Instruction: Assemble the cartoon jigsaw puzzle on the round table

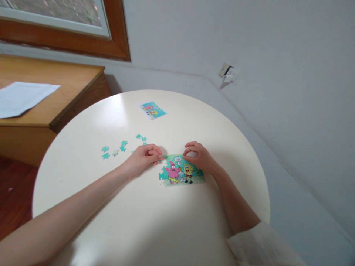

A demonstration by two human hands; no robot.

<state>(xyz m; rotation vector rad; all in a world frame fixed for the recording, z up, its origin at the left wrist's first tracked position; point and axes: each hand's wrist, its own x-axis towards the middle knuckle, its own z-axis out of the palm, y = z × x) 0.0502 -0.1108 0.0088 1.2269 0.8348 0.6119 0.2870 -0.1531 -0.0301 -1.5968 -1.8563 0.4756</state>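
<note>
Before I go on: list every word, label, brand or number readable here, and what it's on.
None can be read.
Puzzle: cartoon figures, no legible lettering.
Small picture card: too small to tell.
White plug at the wall: any marking too small to read.
Paper on the wooden desk: too blurred to read.

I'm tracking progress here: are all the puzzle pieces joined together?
No, loose teal pieces lie on the table, left of the partly assembled puzzle.

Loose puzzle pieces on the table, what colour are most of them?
Most loose puzzle pieces are teal, in the head view.
</note>
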